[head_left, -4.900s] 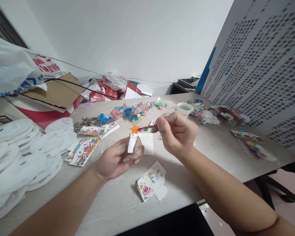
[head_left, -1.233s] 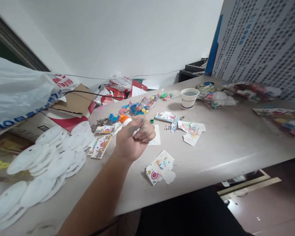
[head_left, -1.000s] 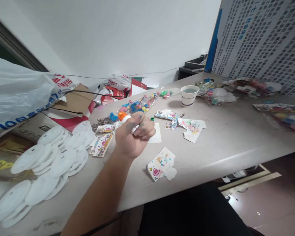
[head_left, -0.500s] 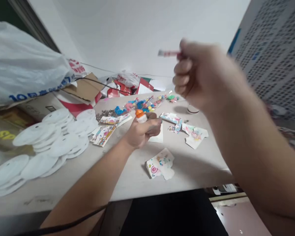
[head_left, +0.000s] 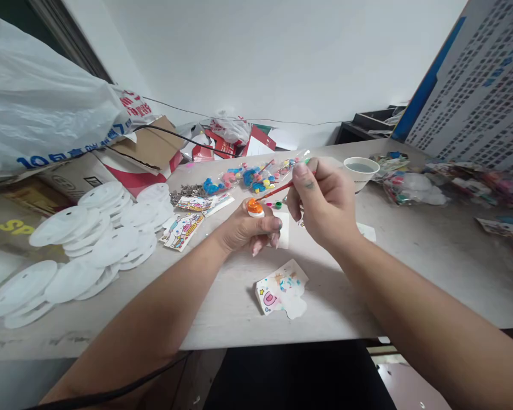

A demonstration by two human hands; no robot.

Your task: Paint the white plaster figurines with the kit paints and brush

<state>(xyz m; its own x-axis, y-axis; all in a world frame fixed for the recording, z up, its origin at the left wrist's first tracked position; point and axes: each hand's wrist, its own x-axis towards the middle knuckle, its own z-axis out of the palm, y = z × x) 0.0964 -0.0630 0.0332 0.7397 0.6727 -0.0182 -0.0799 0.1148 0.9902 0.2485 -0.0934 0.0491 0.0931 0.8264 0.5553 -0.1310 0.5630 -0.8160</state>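
Starting at the near edge of the surface (head_left: 410, 273): a painted cutout (head_left: 282, 287) lying flat, just in front of both wrists. Gripping a paint pot (head_left: 255, 207) in the left hand (head_left: 245, 230), fingers curled tight around its white body, orange open top facing up, a white card (head_left: 284, 230) partly hidden behind the knuckles. Pinching a thin red brush (head_left: 279, 191) in the right hand (head_left: 322, 205) between thumb and forefingers, tip lowered to the pot's orange mouth. Probable ways to go wrong: tipping the pot through a slack grip and spilling orange over card or cutout; dripping from an overloaded brush; smearing the cutout with a forearm passing low across it. Farther right, a paper cup (head_left: 361, 171) standing upright with greyish water inside, near enough to the right hand to be knocked in a careless reach. Beyond the hands, clear bags (head_left: 256, 176) stuffed with small bright pieces, too small to tell apart. Off to the left, sticker sheets (head_left: 183, 230) and heaped white discs (head_left: 98, 239). Farthest back, a cardboard box (head_left: 149, 148) under a plastic bag (head_left: 47, 114), insides hidden.
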